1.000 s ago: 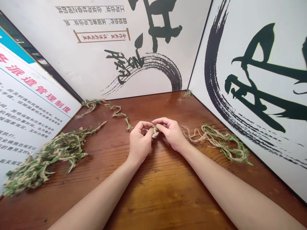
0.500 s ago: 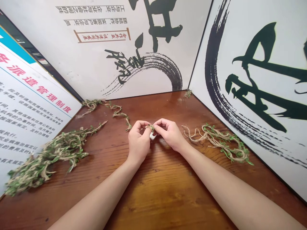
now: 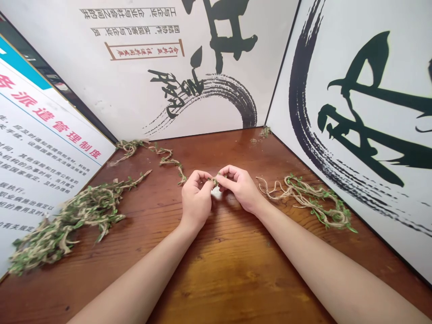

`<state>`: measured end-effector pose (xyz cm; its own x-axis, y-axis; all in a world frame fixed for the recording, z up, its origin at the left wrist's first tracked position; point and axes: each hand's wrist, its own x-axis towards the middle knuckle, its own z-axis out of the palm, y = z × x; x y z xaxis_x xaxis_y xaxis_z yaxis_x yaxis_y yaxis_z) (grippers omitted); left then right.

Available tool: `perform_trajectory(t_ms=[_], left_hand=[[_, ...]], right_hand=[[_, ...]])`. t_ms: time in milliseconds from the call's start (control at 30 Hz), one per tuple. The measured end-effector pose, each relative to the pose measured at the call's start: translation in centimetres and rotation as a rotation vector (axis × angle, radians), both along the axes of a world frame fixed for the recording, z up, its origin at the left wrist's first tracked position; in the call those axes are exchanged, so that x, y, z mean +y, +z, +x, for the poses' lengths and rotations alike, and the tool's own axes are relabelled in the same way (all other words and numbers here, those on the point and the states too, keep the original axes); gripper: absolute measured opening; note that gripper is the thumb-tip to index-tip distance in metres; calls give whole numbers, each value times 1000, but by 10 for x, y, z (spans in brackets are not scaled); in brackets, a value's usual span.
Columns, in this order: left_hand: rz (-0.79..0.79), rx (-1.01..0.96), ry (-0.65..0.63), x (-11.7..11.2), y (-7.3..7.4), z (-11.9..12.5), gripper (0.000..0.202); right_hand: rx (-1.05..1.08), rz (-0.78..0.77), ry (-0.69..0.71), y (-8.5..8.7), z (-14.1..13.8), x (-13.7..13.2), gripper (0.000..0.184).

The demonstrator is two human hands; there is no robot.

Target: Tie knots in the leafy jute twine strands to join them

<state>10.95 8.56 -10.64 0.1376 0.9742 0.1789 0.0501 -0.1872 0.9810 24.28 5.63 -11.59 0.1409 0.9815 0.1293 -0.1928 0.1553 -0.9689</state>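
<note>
Two bare hands met over the middle of the table, the left hand (image 3: 196, 199) and the right hand (image 3: 240, 189) with fingers curled and closed, thumbs and forefingers pinching a short length of leafy jute twine (image 3: 213, 181) between them. A small white object (image 3: 216, 191) showed just beneath that pinch (too little of it to tell what it was). The wooden tabletop (image 3: 236, 274) was a glossy reddish brown. A thick leafy twine bundle (image 3: 69, 229) lay at the left, a thinner strand (image 3: 165, 157) lay beyond it, and a looped strand (image 3: 303, 198) lay at the right. Calligraphy panels (image 3: 351, 112) and a notice board with red Chinese headings (image 3: 43, 135) walled the table in.
</note>
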Motion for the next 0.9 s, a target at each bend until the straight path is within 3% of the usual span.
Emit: perform_trajectory(t_ms=[300, 533, 767, 900], left_hand=[[-14, -33, -27, -1, 1, 1, 6], [-44, -9, -17, 0, 0, 1, 6], [-73, -48, -51, 1, -1, 1, 3], [-76, -77, -112, 1, 0, 1, 4]], right_hand=[[134, -13, -78, -9, -3, 6, 34], [138, 30, 60, 1, 1, -1, 45], [39, 63, 100, 4, 3, -2, 28], [54, 51, 48, 2, 2, -1, 31]])
